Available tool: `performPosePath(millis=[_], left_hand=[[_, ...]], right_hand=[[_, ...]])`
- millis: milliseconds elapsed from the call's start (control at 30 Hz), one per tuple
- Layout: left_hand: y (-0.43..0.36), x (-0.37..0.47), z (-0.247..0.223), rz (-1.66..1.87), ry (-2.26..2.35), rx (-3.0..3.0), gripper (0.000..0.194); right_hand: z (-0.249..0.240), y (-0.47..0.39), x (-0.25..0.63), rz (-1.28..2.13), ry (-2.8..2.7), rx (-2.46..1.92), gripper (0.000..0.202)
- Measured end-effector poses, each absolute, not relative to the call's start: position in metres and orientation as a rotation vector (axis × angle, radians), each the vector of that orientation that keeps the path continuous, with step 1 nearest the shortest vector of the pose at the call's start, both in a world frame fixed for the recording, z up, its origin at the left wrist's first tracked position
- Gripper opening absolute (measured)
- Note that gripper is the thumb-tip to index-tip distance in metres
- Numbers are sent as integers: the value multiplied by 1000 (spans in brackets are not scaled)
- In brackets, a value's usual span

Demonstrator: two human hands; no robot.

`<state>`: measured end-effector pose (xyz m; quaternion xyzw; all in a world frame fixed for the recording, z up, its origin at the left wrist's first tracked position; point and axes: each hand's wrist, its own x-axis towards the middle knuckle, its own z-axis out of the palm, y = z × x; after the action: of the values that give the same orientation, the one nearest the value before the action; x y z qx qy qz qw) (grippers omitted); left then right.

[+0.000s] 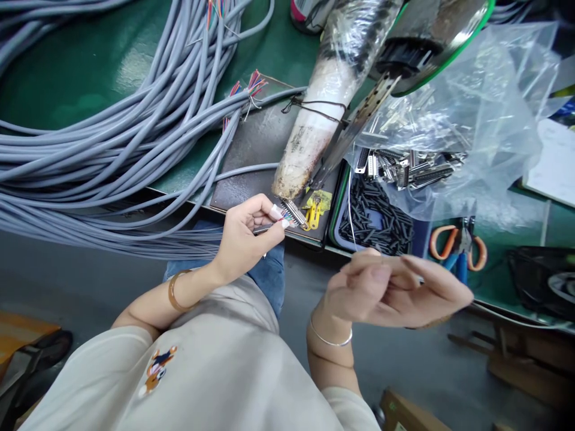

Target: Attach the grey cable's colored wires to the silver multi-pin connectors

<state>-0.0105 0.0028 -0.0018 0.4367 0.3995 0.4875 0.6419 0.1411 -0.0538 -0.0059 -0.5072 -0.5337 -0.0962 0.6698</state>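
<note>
Thumb and fingers of my left hand [249, 233] pinch the thin coloured wires [286, 214] at the end of a grey cable. Those wires meet a metal connector [295, 214] beside a yellow clip fixture [314, 214] at the bench edge. Right of it, my right hand [390, 287] is raised in front of the bench, its fingers curled and the thumb pressed to them. A thin pale wire [351, 209] runs up from its fingertips. Above the connector hangs a wrapped white tube [309, 120], next to a perforated metal rod [359, 117].
Grey cables [135, 137] spread over the green bench at the left. A tray [344, 239] of small black sleeves stands right of centre, with loose connectors [408, 167] and a plastic bag [498, 108] behind it. Orange-handled scissors [478, 254] and blue-handled cutters [462, 266] lie to the right.
</note>
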Motion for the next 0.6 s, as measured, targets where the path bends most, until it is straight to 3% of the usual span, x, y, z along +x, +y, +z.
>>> performPosePath(millis=[167,600], left_hand=[[3,-11,-1,1122,909,1038,15],[3,3,-4,1364,1005,1255,16]], right_hand=[[-6,-57,138,0,-1435,-1404,22],[-8,-42,133,129,-1524,-1327,19]])
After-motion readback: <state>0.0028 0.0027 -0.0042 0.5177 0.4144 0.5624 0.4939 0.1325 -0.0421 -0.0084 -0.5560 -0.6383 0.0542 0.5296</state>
